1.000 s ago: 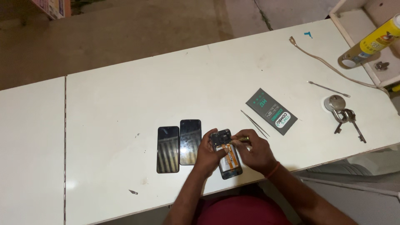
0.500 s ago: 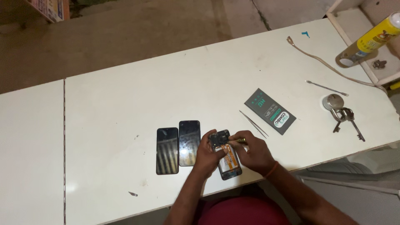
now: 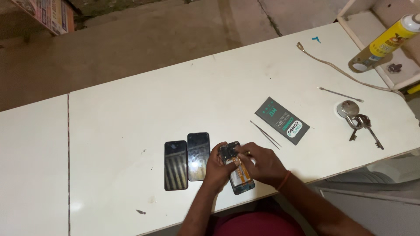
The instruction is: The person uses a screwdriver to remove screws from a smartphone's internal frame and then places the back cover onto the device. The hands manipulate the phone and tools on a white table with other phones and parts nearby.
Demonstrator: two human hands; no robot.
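While both hands were busy at the desk's (image 3: 131,100) 6 o'clock edge, the opened phone (image 3: 238,168) lay flat right there between them, back cover off, so you could see the battery and board inside. Left hand (image 3: 217,168) was wrapped around the phone's left side, fingers curled over its upper corner, pinning it down. Right hand (image 3: 262,164) sat on top of the phone's right side, fingers pinched narrow down near the board. It might've had a small tool in there, honestly couldn't tell.

Just to the 9 o'clock side of the left hand were two dark screens lying side by side, touching along their long edges: the taller screen (image 3: 198,156) right beside the hand, the shorter screen (image 3: 175,164) further out.

Up at 1 o'clock from the hands, tweezers (image 3: 265,134) lay on a slant, and just past them a dark box (image 3: 282,120), also angled. Further out toward 2 o'clock was a bunch of keys (image 3: 361,124), with a thin metal pick (image 3: 340,93) above them and a tan cord (image 3: 337,70) snaking off to the corner. A yellow can (image 3: 387,41) lay tipped over on the shelf at the far 2 o'clock corner. Tiny dark scrap (image 3: 140,212) sat near the 7 o'clock edge.
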